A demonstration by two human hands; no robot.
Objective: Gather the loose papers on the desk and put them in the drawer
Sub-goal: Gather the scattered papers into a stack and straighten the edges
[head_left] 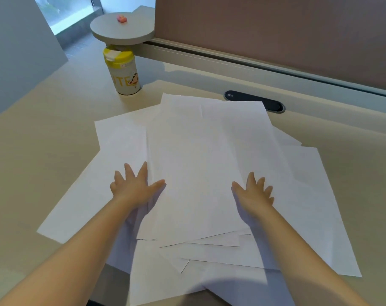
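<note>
Several loose white papers (200, 155) lie spread and overlapping across the middle of the beige desk (44, 155), some hanging over its near edge. My left hand (134, 186) rests flat on the sheets at the left, fingers spread, thumb on the top sheet. On the right side of the top sheets, my right hand (255, 193) lies flat with fingers spread. Neither hand grips a sheet. No drawer is visible.
A white and yellow canister (123, 71) stands at the back left of the desk under a round grey shelf (121, 29) with a small pink object (122, 18). A dark cable port (253, 100) sits behind the papers. A brown partition (275, 29) closes the far side.
</note>
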